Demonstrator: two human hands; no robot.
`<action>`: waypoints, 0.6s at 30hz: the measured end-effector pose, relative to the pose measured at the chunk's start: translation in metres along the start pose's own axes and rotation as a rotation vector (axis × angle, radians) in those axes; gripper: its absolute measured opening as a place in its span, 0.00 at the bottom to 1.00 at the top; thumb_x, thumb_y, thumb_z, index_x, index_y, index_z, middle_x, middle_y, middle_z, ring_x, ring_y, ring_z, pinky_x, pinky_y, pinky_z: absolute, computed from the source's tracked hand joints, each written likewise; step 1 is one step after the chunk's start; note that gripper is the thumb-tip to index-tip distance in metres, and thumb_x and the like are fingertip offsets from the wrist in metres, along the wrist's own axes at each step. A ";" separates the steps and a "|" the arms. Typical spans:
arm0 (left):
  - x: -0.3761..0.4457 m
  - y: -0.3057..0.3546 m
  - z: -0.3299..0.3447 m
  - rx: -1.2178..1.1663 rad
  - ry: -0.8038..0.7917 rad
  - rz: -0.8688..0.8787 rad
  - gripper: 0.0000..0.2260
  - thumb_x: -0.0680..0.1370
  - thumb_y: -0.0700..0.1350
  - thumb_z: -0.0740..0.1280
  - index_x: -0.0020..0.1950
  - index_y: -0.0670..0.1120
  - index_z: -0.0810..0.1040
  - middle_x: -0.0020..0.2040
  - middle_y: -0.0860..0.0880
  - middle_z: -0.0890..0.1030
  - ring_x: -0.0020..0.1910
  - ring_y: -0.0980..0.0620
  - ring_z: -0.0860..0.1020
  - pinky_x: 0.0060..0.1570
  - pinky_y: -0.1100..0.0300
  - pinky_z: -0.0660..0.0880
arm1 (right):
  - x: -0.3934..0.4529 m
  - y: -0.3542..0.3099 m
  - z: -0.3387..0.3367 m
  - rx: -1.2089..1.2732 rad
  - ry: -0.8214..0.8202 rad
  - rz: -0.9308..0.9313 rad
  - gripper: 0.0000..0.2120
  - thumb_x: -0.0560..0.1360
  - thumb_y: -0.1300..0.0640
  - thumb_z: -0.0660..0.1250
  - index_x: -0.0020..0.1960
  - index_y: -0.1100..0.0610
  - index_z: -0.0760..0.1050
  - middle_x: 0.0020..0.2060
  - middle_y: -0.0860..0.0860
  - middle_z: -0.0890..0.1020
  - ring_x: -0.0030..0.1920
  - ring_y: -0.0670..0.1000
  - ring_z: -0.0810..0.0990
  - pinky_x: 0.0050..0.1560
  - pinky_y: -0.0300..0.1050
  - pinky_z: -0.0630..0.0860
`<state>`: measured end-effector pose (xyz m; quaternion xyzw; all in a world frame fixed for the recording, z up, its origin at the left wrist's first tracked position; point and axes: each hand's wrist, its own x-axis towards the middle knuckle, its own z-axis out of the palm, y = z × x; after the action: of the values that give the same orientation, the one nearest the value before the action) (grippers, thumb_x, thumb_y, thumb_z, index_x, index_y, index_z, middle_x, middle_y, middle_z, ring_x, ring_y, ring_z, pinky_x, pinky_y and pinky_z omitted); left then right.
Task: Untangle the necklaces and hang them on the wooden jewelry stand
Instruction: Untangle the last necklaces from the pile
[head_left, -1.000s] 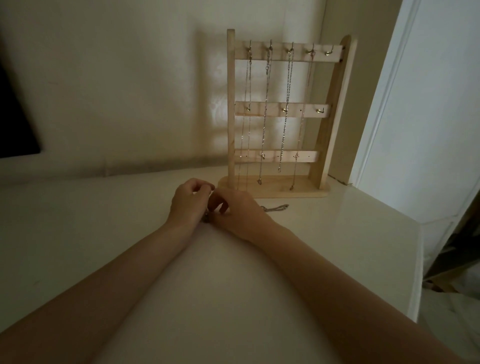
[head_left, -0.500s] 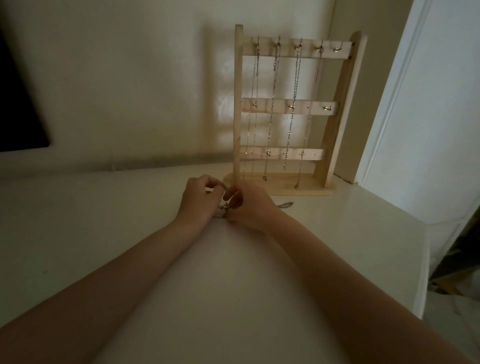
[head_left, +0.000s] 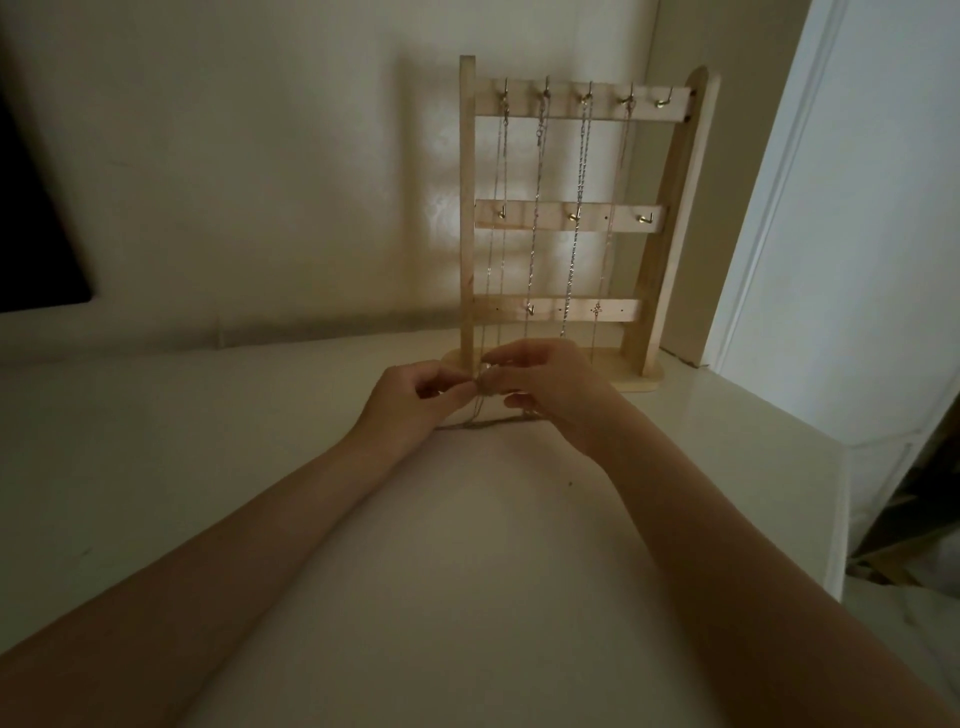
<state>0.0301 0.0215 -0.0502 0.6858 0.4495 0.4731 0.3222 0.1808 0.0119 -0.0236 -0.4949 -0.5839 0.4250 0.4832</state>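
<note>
Four chains (head_left: 535, 218) hang from the top hooks of the stand (head_left: 662, 218) at the table's (head_left: 208, 493) back edge. Just before its base, the left hand (head_left: 410, 400) and right hand (head_left: 550, 389) both pinch a loose necklace (head_left: 480, 410), its slack trailing on the table

A pale table (head_left: 156, 467) stands against a cream wall (head_left: 260, 156). A dark rectangular panel (head_left: 31, 234) sits far left; a white door (head_left: 857, 234) stands at right.
</note>
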 end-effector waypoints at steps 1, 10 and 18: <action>0.000 0.001 0.000 -0.022 -0.011 0.004 0.02 0.74 0.39 0.68 0.43 0.44 0.81 0.36 0.53 0.79 0.34 0.64 0.76 0.34 0.77 0.67 | -0.001 -0.001 -0.001 0.024 0.002 -0.009 0.06 0.71 0.67 0.70 0.43 0.58 0.78 0.36 0.51 0.80 0.36 0.46 0.78 0.36 0.34 0.73; 0.000 0.003 0.001 -0.010 -0.046 -0.016 0.06 0.75 0.41 0.68 0.38 0.48 0.79 0.32 0.52 0.78 0.27 0.66 0.72 0.30 0.76 0.65 | -0.002 -0.008 -0.004 0.353 0.046 -0.068 0.08 0.74 0.72 0.62 0.42 0.61 0.75 0.35 0.54 0.77 0.35 0.49 0.77 0.34 0.35 0.75; -0.001 0.008 -0.003 -0.150 0.039 -0.058 0.03 0.74 0.44 0.69 0.43 0.52 0.80 0.39 0.56 0.80 0.37 0.63 0.75 0.33 0.78 0.67 | 0.000 -0.003 -0.014 0.195 0.111 -0.122 0.06 0.73 0.69 0.66 0.45 0.60 0.77 0.36 0.53 0.80 0.37 0.48 0.79 0.36 0.36 0.73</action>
<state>0.0292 0.0180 -0.0423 0.6371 0.4385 0.5092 0.3774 0.1938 0.0121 -0.0180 -0.4319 -0.5414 0.4215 0.5854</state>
